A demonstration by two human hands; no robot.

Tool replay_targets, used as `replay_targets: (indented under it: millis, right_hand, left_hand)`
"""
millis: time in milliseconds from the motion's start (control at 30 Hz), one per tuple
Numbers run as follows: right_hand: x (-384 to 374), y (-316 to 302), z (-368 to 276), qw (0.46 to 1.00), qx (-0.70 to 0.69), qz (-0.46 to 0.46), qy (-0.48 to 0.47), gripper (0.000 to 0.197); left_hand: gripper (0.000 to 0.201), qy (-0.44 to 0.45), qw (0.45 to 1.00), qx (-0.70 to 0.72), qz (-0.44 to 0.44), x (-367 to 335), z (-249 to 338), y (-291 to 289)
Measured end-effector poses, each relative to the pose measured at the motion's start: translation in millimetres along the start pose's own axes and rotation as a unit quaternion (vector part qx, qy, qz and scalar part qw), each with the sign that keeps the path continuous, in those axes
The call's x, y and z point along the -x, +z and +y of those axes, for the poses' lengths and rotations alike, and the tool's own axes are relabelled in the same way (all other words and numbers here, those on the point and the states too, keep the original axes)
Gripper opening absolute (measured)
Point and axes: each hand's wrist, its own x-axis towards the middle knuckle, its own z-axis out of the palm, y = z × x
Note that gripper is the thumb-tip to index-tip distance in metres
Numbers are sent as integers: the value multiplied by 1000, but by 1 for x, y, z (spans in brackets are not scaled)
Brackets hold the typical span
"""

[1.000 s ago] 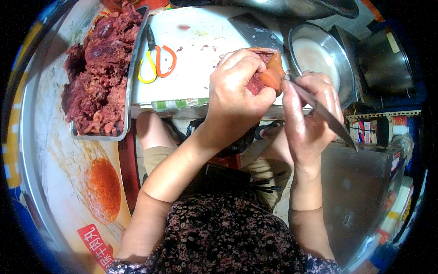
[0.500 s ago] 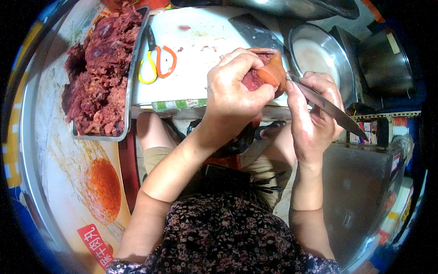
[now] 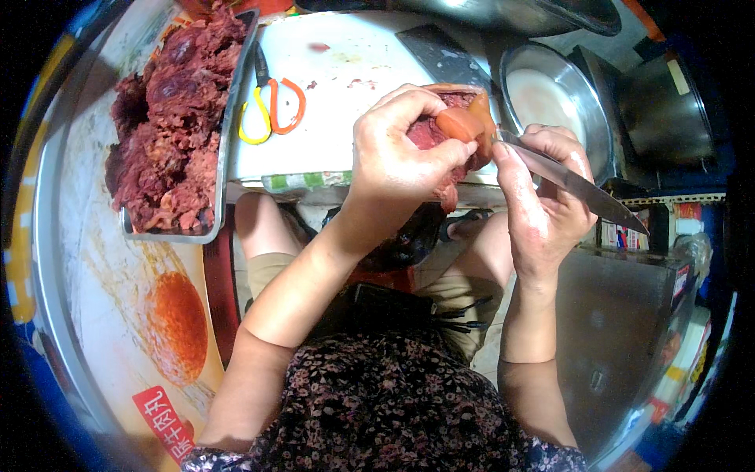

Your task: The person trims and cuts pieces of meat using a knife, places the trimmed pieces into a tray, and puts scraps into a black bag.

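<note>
My left hand [image 3: 393, 161] is closed round a piece of red meat [image 3: 425, 135] with a smooth orange-tan layer [image 3: 461, 123] curling over it. A ragged strip of the meat hangs below my left thumb. Beside it, my right hand [image 3: 539, 208] grips a knife [image 3: 578, 187], its blade slanting down to the right, away from the meat. The right thumb tip is at the right edge of the orange-tan layer; whether it also pinches that edge I cannot tell. The knife's handle is mostly hidden by the fingers. Both hands are above the near right edge of a white cutting board [image 3: 330, 102].
A metal tray [image 3: 221, 206] piled with dark red meat [image 3: 177, 118] stands left. Scissors [image 3: 275, 110] with yellow and orange handles lie on the board, beside the tray. Behind my hands is a dark flat blade [image 3: 444, 59]. A steel basin [image 3: 602, 118] stands at right.
My left hand and the meat have shifted slightly left, and more of the hanging strip shows. The knife tip has moved a little to the right.
</note>
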Motion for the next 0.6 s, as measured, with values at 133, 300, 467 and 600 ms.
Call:
replay_targets:
  millis: [133, 300, 467, 600]
  right_hand:
    - [3, -12, -9, 981, -65, -150, 106, 40]
    - [10, -5, -14, 955, -24, -256, 149, 70]
    - [12, -1, -4, 957, -55, -226, 172, 71]
    - [14, -4, -7, 945, -47, -228, 228, 72]
  left_hand:
    - [24, 0, 1000, 20, 18, 2, -7, -4]
    - [23, 24, 999, 35, 20, 0, -9, -5]
    - [23, 19, 999, 37, 14, 1, -6, -3]
    - [23, 10, 996, 81, 28, 2, -13, -1]
